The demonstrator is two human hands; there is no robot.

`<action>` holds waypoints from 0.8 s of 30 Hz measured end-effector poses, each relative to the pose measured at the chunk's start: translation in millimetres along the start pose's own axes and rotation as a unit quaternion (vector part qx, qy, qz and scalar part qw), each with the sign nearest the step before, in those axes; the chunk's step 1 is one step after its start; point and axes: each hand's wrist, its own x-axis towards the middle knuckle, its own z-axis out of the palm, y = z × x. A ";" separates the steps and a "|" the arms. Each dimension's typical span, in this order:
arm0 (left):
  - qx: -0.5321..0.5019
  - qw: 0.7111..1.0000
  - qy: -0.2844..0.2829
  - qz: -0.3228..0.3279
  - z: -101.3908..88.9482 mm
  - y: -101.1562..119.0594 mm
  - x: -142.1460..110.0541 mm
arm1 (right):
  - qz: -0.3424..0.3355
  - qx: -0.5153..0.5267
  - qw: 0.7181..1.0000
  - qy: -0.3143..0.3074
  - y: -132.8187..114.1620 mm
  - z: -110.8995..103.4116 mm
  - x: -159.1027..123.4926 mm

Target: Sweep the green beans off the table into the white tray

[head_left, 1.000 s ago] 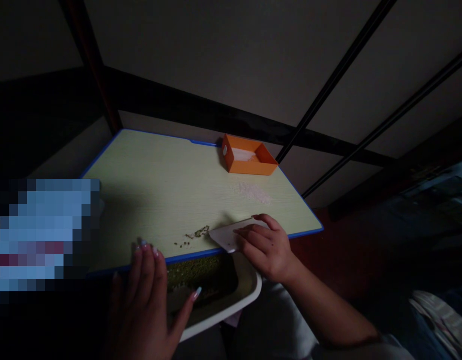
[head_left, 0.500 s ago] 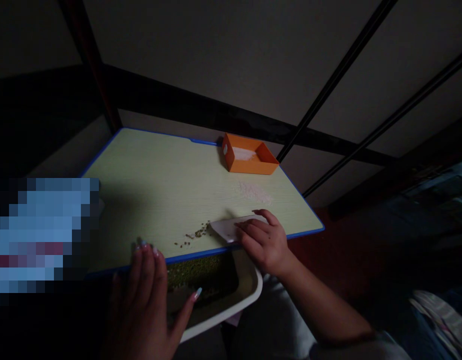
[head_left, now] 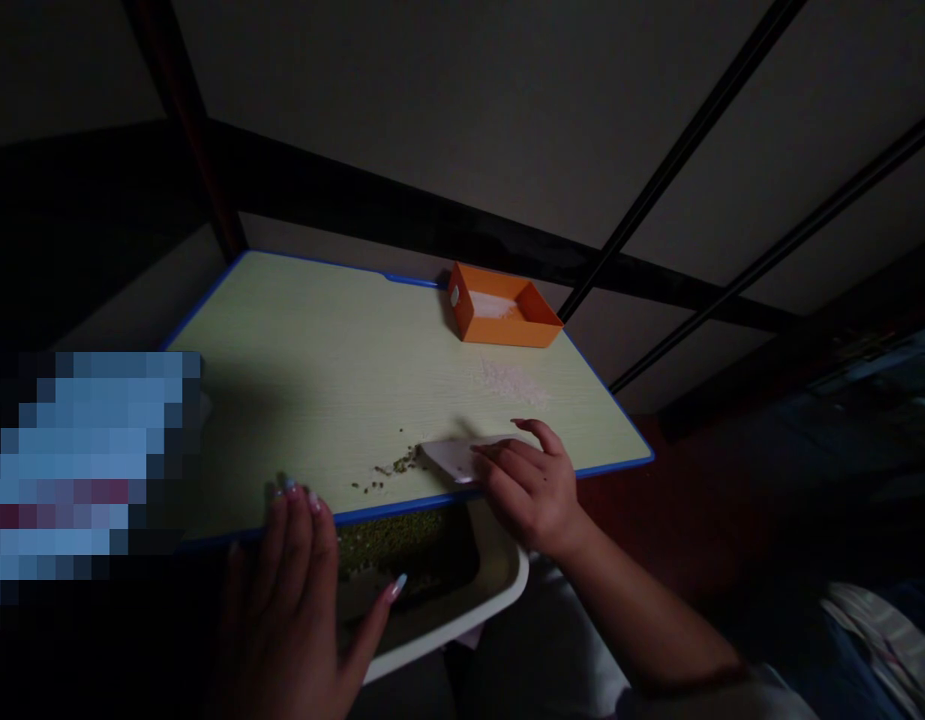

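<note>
My right hand (head_left: pixel 527 490) grips a white flat scraper card (head_left: pixel 451 457) on the pale table (head_left: pixel 319 380), its edge next to a small scatter of green beans (head_left: pixel 393 468). My left hand (head_left: pixel 293 590) holds the near rim of a white tray (head_left: pixel 469 610) just under the table's blue front edge. The tray holds a heap of green beans (head_left: pixel 391 540). The fingertips of that hand rest by the table edge, and its thumb lies on the tray.
An orange box (head_left: pixel 499 312) with white grains stands at the table's far edge. A patch of white grains (head_left: pixel 511 380) lies in front of it. A blurred blue patch covers the left. Dark bars run along the wall behind.
My right hand has tilted the scraper card up and shifted it slightly along the table near the green beans. My left hand and the tray have stayed in place.
</note>
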 end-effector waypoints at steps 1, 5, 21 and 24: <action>-0.001 1.000 0.002 0.001 0.3 -0.1 -0.1 | 0.000 -0.002 1.000 0.001 1.0 1.5 0.0; -0.005 1.000 0.006 -0.003 1.6 -0.3 -0.4 | -0.002 0.004 1.000 0.002 3.4 5.4 1.1; -0.002 1.000 0.002 -0.003 -0.9 1.5 0.6 | 0.008 0.009 1.000 -0.008 8.1 -28.8 -2.3; 0.003 1.000 0.008 0.003 -0.8 1.2 0.3 | 0.079 -0.039 0.996 -0.017 26.0 -38.4 6.1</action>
